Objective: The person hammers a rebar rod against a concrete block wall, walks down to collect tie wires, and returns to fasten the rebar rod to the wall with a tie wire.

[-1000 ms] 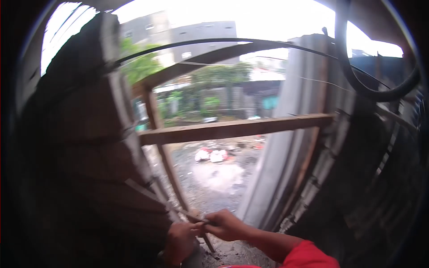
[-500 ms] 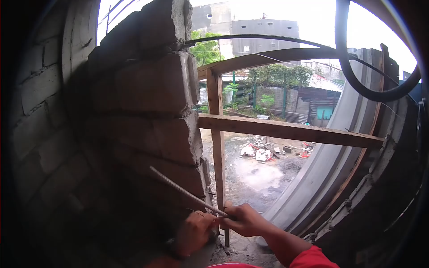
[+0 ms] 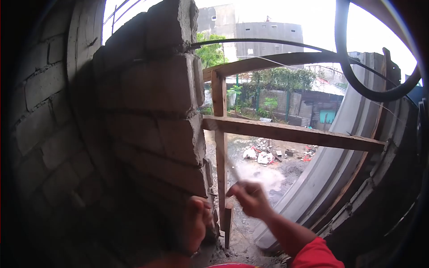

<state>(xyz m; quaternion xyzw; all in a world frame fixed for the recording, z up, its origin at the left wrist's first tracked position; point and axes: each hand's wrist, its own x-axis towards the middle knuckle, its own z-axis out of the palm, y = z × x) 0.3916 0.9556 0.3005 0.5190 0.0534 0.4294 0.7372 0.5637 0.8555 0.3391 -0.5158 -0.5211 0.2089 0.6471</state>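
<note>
Head view: right hand (image 3: 251, 199) low centre of frame, wrist raised, fingers curled closed round thin grey rod (image 3: 234, 169), blurred, slanting up and left toward frame centre. Left hand (image 3: 196, 221) just left, apart, fingers curled in; cannot tell if holding anything. Red fabric sleeve (image 3: 316, 253) lower right. Rough grey concrete-block wall (image 3: 176, 136), ragged edge, left half. Straight brown wooden crossbeam (image 3: 295, 132) across centre. Pale grey ridged sheet (image 3: 322, 176) leaning right. Wet, rubble-strewn ground (image 3: 292, 175) beyond.
</note>
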